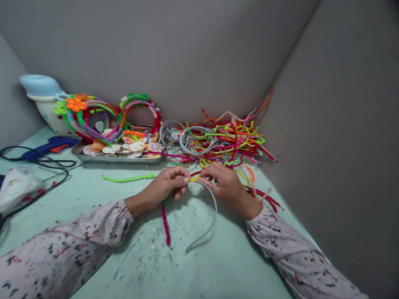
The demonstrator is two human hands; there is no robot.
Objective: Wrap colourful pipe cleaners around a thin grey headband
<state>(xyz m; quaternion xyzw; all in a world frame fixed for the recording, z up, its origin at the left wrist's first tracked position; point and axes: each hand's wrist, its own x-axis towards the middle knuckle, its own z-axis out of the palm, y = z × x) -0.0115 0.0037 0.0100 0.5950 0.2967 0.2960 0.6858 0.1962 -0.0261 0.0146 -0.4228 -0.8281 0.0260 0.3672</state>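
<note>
A thin grey headband (214, 208) curves down from between my hands, its bare end hanging above the table. My left hand (169, 184) is closed on the wrapped part of it; a magenta pipe cleaner length (165, 225) with a bit of green shows below that hand. Between the fingertips a yellow pipe cleaner (195, 178) lies around the band. My right hand (224, 183) pinches at the yellow piece, close to the left fingertips. Its exact hold is partly hidden by the fingers. A bright green pipe cleaner (128, 178) lies left of my left hand.
Behind stands a metal tray (118, 159) of shells with wrapped headbands (137, 99). Bare headbands (199, 140) and a pipe cleaner heap (240, 140) lie to its right. At left are a lidded container (48, 105), a blue tool (49, 147), a black cord (57, 187) and a plastic bag (16, 187).
</note>
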